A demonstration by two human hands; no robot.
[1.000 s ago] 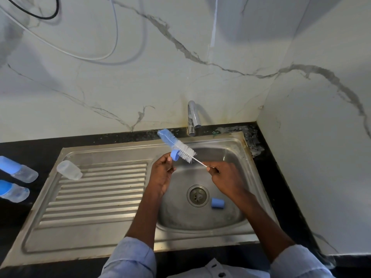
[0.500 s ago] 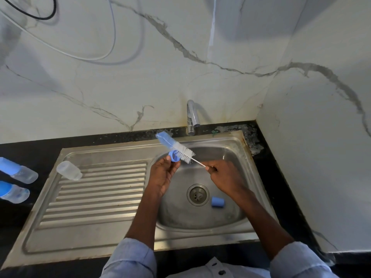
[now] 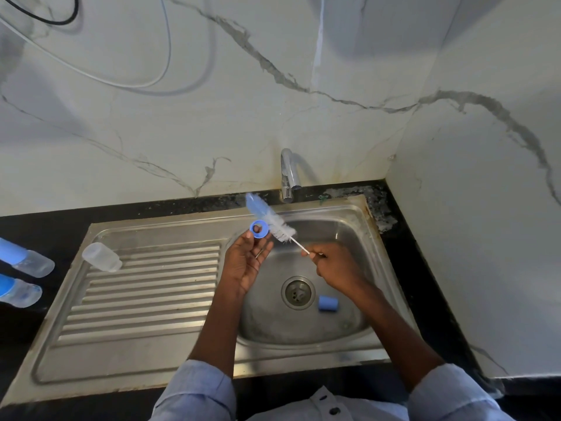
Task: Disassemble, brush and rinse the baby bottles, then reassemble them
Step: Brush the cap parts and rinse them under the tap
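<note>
A stainless steel sink (image 3: 188, 372) is set into a black stone surface (image 3: 45, 226) in the corner of a room, with white marble-patterned walls (image 3: 212, 123) veined in grey rising behind it and to the right. A chrome tap (image 3: 287, 174) stands at the back edge, its spout turned toward the basin. A white cable (image 3: 91, 77) and a black cable (image 3: 45, 21) are seen looping across the upper left of the back wall. Pale crusted residue (image 3: 379, 208) is spread over the surface at the sink's back right corner.

A blue bottle ring (image 3: 259, 229) is pinched at the fingertips of the left hand (image 3: 247, 264), palm turned toward the camera, above the basin's left rim. A bottle brush (image 3: 273, 221) with white bristles and a blue tip is held by its thin wire stem in the curled fingers of the right hand (image 3: 337, 268); the bristles lie just beside the ring, and the brush is blurred. Whether bristles and ring are touching cannot be told.

A blue cap (image 3: 328, 303) lies on its side in the basin, just right of the drain (image 3: 298, 292). A clear bottle body (image 3: 101, 257) lies on its side at the back left of the ribbed draining board (image 3: 145, 299). Two assembled bottles with blue tops are laid on the black surface at the left edge, one (image 3: 25, 258) behind the other (image 3: 18, 291). Light blue sleeves (image 3: 197, 390) are visible at the bottom.
</note>
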